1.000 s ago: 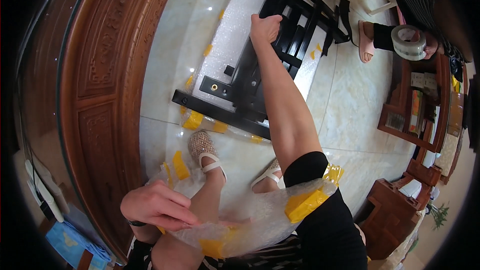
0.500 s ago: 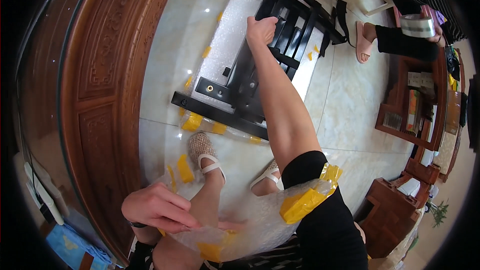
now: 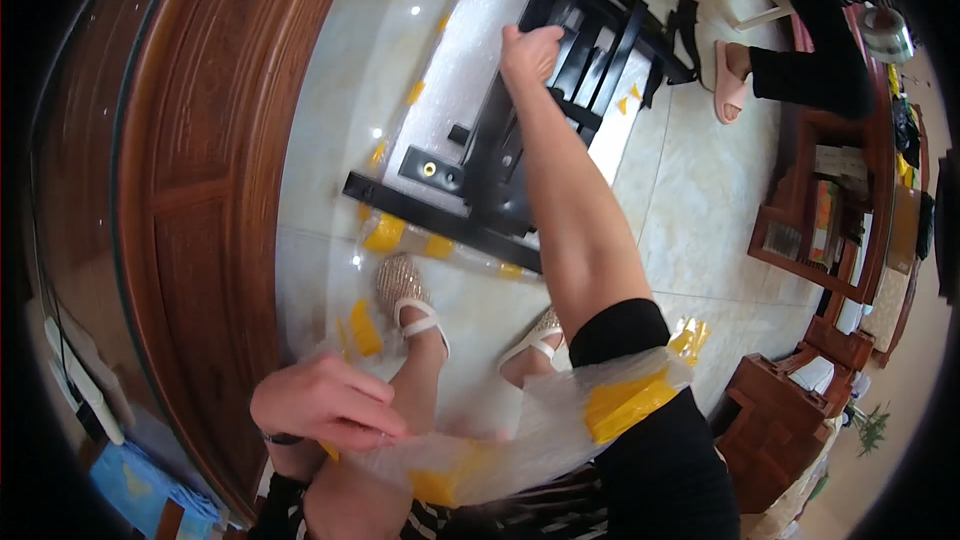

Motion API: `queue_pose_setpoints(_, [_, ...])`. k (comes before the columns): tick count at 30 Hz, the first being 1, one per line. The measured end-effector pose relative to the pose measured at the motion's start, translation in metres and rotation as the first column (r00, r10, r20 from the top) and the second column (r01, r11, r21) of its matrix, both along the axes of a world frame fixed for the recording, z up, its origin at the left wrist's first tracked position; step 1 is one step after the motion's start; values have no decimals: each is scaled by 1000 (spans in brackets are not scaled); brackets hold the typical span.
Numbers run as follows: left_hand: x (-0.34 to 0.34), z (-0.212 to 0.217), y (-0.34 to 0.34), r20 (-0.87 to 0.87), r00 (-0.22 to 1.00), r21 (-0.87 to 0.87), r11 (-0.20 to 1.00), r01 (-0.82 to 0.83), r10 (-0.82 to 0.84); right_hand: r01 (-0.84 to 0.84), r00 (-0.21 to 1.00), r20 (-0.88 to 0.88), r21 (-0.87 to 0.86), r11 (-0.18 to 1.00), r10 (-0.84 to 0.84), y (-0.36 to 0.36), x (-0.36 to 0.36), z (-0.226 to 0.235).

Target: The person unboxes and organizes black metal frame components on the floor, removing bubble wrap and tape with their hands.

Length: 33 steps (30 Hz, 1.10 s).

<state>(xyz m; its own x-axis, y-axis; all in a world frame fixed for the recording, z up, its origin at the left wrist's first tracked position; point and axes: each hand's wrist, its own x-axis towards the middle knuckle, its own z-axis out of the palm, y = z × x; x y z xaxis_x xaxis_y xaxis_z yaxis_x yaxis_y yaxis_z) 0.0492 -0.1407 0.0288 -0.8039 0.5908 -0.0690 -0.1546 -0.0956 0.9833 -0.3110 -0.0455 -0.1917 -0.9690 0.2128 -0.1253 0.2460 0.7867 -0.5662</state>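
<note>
Right hand closed on black frame rail | left hand pinching clear wrap | frame looks stiff, heavy; hold rails | wrap limp, slippery

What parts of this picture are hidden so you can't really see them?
- Right hand, head view: its fingertips curl over the black metal frame, so the grip is hidden.
- Left hand: whether it pinches the clear plastic wrap is unclear.
- Another person's slippered foot: the rest is cut off by the top edge.
- Shelf items: too small to name.
</note>
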Motion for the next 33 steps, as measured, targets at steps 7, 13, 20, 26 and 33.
queue_pose_setpoints(7, [0,-3,3,-30,1000,-27,1000,1,-2,13,998,-59,-46,999,-15,4,-2,-4])
queue_pose_setpoints(13, [1,-2,3,-49,999,-17,1000,-2,1,45,979,-197,-42,998,-53,-8,0,5])
queue_pose_setpoints(20, [-2,-1,7,-68,998,38,999,13,-11,58,984,-162,-85,995,-72,0,30,14])
queue_pose_setpoints(26, [2,1,7,-77,997,54,998,19,-15,10,990,-143,-68,998,-20,3,57,16])
queue_pose_setpoints(33, [1,-1,8,-81,996,36,999,36,-33,45,991,-119,-54,998,-52,-1,70,6])
